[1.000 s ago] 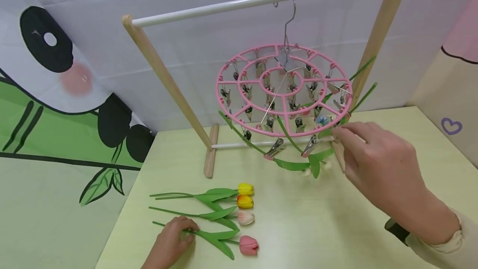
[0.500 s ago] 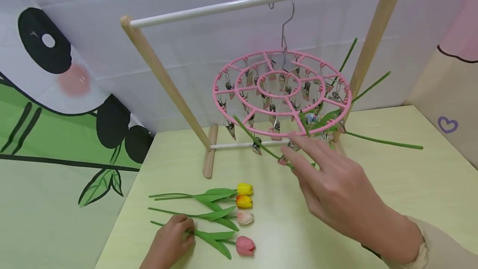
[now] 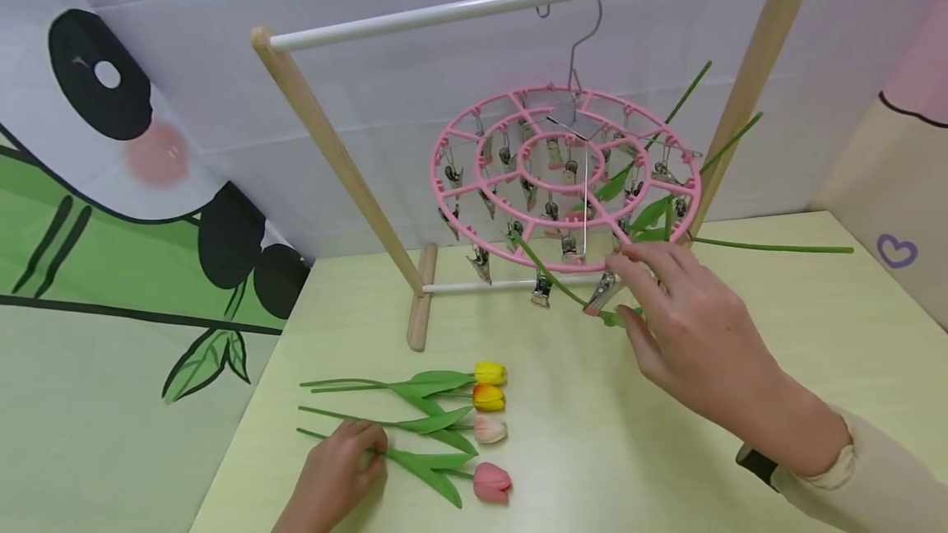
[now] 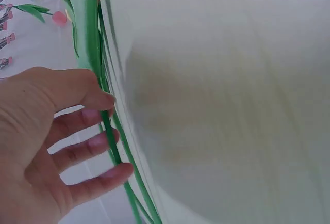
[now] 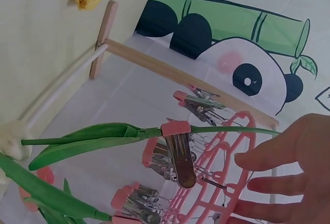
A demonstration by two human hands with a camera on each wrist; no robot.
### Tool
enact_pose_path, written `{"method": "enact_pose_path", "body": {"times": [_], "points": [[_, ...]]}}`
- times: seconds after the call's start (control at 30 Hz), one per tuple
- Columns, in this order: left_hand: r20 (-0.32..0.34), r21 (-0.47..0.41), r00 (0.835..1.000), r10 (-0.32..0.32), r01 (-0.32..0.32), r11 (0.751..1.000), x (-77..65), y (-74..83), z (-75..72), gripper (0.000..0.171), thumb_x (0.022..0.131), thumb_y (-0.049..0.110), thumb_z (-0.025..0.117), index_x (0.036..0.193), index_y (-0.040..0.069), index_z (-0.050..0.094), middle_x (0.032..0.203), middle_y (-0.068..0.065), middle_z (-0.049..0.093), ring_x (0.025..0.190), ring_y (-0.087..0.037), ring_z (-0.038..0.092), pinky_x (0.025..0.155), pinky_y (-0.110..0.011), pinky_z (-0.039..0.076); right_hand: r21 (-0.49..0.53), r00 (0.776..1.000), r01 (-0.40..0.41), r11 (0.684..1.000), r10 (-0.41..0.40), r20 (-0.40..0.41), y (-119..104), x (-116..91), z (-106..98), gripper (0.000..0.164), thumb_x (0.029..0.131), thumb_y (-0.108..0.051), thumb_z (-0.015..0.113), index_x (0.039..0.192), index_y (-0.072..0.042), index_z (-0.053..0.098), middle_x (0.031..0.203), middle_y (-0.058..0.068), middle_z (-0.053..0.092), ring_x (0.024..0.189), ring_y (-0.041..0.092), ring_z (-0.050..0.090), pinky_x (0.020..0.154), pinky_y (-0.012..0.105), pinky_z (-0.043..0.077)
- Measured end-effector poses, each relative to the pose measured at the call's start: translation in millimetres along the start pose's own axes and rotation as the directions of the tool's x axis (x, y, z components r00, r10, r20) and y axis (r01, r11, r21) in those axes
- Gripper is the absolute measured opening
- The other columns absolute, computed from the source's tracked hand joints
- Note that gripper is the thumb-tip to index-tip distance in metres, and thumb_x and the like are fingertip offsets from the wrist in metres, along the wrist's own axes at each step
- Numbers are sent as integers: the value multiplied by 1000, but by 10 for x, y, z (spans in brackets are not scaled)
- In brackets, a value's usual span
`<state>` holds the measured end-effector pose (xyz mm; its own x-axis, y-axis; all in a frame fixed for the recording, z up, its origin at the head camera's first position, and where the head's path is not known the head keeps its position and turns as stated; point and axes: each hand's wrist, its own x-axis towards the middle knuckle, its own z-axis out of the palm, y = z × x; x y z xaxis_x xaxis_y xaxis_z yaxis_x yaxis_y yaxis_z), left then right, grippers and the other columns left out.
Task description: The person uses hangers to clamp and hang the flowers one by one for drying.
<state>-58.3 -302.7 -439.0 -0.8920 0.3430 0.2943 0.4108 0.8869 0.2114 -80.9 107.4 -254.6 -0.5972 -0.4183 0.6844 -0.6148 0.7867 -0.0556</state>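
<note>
My left hand [image 3: 339,467] pinches the green stem of a pink tulip [image 3: 491,483] lying on the table; in the left wrist view its thumb and fingers meet around the stem [image 4: 107,126]. A round pink clip hanger [image 3: 566,264] hangs by a metal hook from the white rail. Beside its front right rim is my right hand [image 3: 704,344], fingers apart and loosely bent. Close by, a metal clip [image 5: 180,157] with pink tips grips a tulip stem [image 5: 227,129]. Whether the fingertips touch the rim is unclear.
Yellow [image 3: 490,373], orange-yellow [image 3: 489,397] and pale pink [image 3: 490,428] tulips lie in a row on the table. The rail [image 3: 444,16] rests on wooden posts [image 3: 341,163]. Green stems [image 3: 778,247] stick out beyond the hanger's right side. A panda-print cloth stands behind.
The hanger has turned, its front edge and clipped stems moving to the right. My right hand went left along the rim, then slightly back right. My left hand stays on the pink tulip.
</note>
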Motion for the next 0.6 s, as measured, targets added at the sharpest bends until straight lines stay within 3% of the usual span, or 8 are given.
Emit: {"method": "enact_pose_path", "body": {"times": [0.2, 0.4, 0.47, 0.6], "points": [[-123, -14, 989, 86, -88, 996, 55, -24, -60, 31, 58, -3, 71, 70, 24, 59, 74, 18, 52, 68, -1, 45, 53, -18, 43, -16, 999, -43, 999, 43, -5, 114, -63, -76, 49, 69, 0, 73, 116, 1, 59, 114, 19, 58, 106, 37, 52, 74, 51, 52], [-264, -20, 940, 216, -229, 973, 144, -15, -144, 29, 59, -4, 68, 74, 20, 62, 80, 14, 57, 75, -6, 53, 61, -21, 47, -19, 998, -56, 998, 55, -26, 189, -100, -146, 50, 70, -1, 70, 118, 0, 58, 117, 20, 57, 106, 38, 51, 67, 51, 53], [-289, -24, 928, 234, -251, 968, 171, -2, -176, 29, 59, -4, 67, 74, 19, 62, 81, 12, 57, 76, -8, 54, 63, -23, 48, -18, 998, -61, 998, 61, -31, 208, -106, -164, 51, 70, -2, 70, 119, -1, 58, 118, 20, 56, 106, 38, 51, 64, 51, 53], [-286, -52, 928, 237, -262, 964, 203, 30, -234, 25, 62, -3, 65, 75, 18, 62, 82, 10, 59, 78, -11, 53, 67, -26, 47, -20, 997, -67, 998, 66, -39, 235, -117, -192, 50, 70, -4, 69, 118, -1, 58, 119, 20, 56, 106, 37, 52, 59, 50, 52]]}}
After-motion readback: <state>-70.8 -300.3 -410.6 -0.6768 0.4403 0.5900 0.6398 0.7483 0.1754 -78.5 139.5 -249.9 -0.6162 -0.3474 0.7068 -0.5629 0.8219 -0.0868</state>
